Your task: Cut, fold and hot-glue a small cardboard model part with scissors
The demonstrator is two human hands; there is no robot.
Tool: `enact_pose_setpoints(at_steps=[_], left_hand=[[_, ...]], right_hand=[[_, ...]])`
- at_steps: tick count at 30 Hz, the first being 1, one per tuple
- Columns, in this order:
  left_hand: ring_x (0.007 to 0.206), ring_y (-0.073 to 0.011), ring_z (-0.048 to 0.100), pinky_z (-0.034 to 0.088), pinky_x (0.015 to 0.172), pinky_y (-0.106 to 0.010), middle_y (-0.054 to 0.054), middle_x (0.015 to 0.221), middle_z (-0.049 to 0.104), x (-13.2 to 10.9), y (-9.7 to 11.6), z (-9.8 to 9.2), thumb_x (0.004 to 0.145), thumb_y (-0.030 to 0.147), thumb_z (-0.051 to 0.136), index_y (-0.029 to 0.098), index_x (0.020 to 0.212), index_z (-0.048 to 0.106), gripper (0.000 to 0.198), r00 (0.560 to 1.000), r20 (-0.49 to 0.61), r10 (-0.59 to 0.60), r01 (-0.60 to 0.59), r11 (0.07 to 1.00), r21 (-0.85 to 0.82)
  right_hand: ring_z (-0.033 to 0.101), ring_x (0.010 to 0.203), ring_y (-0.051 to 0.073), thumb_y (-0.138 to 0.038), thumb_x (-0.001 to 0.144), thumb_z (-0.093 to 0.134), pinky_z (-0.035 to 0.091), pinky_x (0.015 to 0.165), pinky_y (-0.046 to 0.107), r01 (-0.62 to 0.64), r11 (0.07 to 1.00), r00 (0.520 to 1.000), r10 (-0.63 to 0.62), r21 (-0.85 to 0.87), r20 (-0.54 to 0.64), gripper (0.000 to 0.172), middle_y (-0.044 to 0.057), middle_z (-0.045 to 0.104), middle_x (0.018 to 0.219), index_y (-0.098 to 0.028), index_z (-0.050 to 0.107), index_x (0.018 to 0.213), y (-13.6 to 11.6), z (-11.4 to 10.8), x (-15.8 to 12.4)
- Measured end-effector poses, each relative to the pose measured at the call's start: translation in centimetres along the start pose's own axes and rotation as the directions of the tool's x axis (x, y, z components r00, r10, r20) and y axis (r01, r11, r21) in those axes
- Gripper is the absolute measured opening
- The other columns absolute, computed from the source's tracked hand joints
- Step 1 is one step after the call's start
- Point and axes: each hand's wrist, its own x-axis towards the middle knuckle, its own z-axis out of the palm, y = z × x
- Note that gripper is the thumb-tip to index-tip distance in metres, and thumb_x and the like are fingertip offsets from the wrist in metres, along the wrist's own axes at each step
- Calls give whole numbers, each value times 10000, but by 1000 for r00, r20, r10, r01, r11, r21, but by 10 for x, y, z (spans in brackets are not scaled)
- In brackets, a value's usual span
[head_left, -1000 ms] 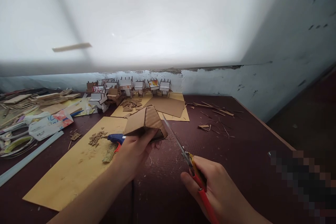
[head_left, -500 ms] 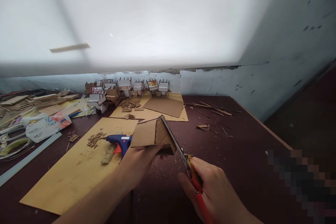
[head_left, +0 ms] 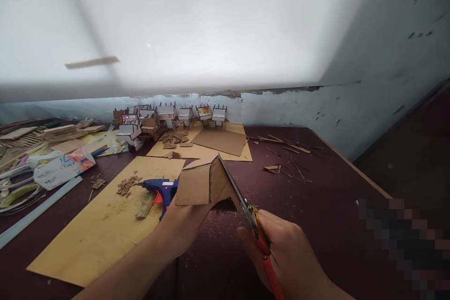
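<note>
My left hand [head_left: 188,222] grips a small folded cardboard piece [head_left: 192,185] from below, its fingers mostly hidden behind it. The piece looks like a little box with a brown front panel and a slanted side. In my right hand [head_left: 281,239] are red-handled scissors [head_left: 267,262], with fingers closed round the handles. Their long metal blades lie along the right edge of the cardboard and point up and away. Just left of the piece, a blue hot glue gun [head_left: 158,190] with an orange trigger rests on a yellow board [head_left: 101,229].
Small cardboard scraps [head_left: 129,186] lie by the glue gun's nozzle. Several miniature cardboard chairs [head_left: 167,115] stand along the wall. A flat cardboard sheet [head_left: 221,141] lies on a second yellow board. Thin offcut strips [head_left: 281,144] are at right; tape rolls [head_left: 21,196] and wood strips [head_left: 70,133] crowd the left.
The cardboard piece has turned slightly and its side panel shows a little wider beside the blades. Both hands keep nearly the same place and hold.
</note>
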Motion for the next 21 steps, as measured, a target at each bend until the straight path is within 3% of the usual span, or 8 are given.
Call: enact_pose_setpoints(at_steps=[7,11,15,18,20,21], left_hand=[[782,-247,562,468,746,-297,-81,754,655,0,-2,-2,796,132,679,266,740,813,197,999,11,-43,43,999,-21],[794,-251,577,477,718,-284,-67,721,660,4,3,-2,700,126,764,263,683,779,139,987,-19,-161,153,965,-213],[753,-228,600,495,707,-285,-54,688,672,12,18,3,772,243,769,243,689,746,86,935,18,-355,319,814,-485],[731,-208,609,512,745,-301,-46,676,663,16,24,10,808,287,762,220,700,718,134,914,26,-405,347,745,-569],[697,-188,593,512,719,-294,-40,665,648,17,21,16,817,306,762,210,691,692,173,899,46,-436,365,686,-629],[677,-174,582,505,682,-281,-38,670,642,17,19,18,822,318,763,204,693,680,191,889,59,-454,374,646,-665]], right_hand=[[404,437,103,-558,1013,502,275,461,260,14,999,999,-16,-48,-30,524,-45,478,552,-235,386,617,4,4,-2],[394,446,105,-558,1026,471,276,481,263,3,999,999,-5,-52,-37,530,-44,469,551,-232,390,616,6,8,-3],[376,471,122,-624,1011,427,257,499,276,-117,993,993,116,14,17,569,-29,457,549,-233,387,600,7,8,3],[319,493,133,-735,951,418,214,500,283,-349,929,937,346,121,45,636,-26,385,515,-239,363,556,13,2,14],[282,497,129,-787,891,472,195,487,276,-512,815,857,506,270,97,657,-33,343,512,-247,354,536,21,-6,23],[264,482,121,-797,852,531,194,471,269,-594,717,800,575,365,173,659,-45,316,508,-252,341,532,26,-10,28]])
